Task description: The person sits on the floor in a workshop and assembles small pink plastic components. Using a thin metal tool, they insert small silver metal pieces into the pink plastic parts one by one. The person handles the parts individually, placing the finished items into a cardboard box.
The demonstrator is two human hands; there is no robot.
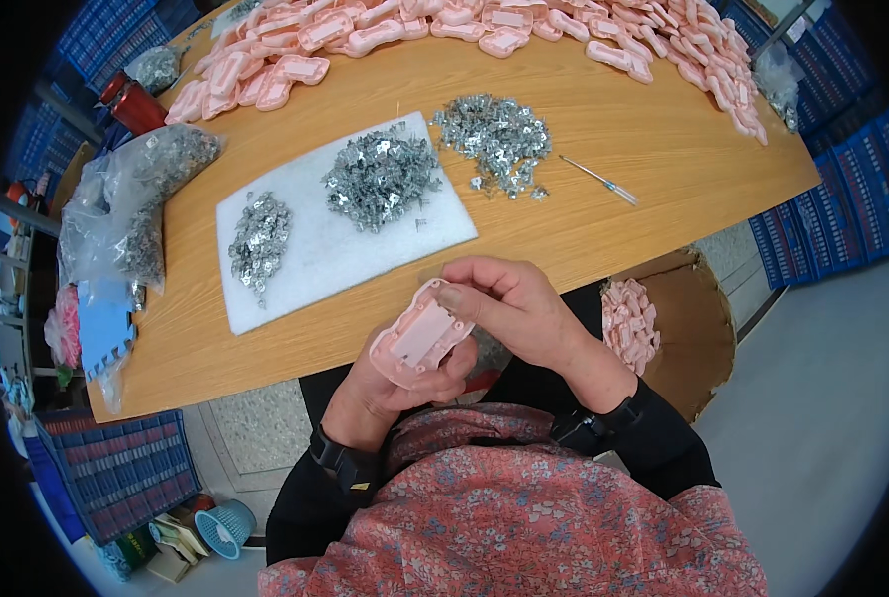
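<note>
A pink plastic shell (pixel 422 338), smooth, with rounded ends and a slightly pinched waist, sits near the centre of the frame, its hollow side facing up. A raised rim runs around it, enclosing a flat rectangular panel and small round posts. The left hand (pixel 380 390) grasps it from below, fingers wrapped about its lower right edge. The right hand (pixel 524 313) has its thumb laid on the shell's upper right end and its fingers curled; whether it also pinches a small part, I cannot tell.

Above the hands, a white pad (pixel 315 254) with a matt, fibrous surface lies aslant on the wood-grained table (pixel 663 129). On it are two heaps of thin, shiny metal pieces: a narrow heap (pixel 260 239) at the left and a bristly, fuller mound (pixel 380 179) at the upper right. A looser glinting heap (pixel 494 139) lies on bare wood just beside the pad, near a slim tool (pixel 603 181) with a thin metal shaft.

Glossy pink shells (pixel 504 30) pile along the top of the frame. At left slumps a crinkled clear bag (pixel 116 209); at right, a brown cardboard box (pixel 703 333) holds more pink pieces (pixel 630 323).
</note>
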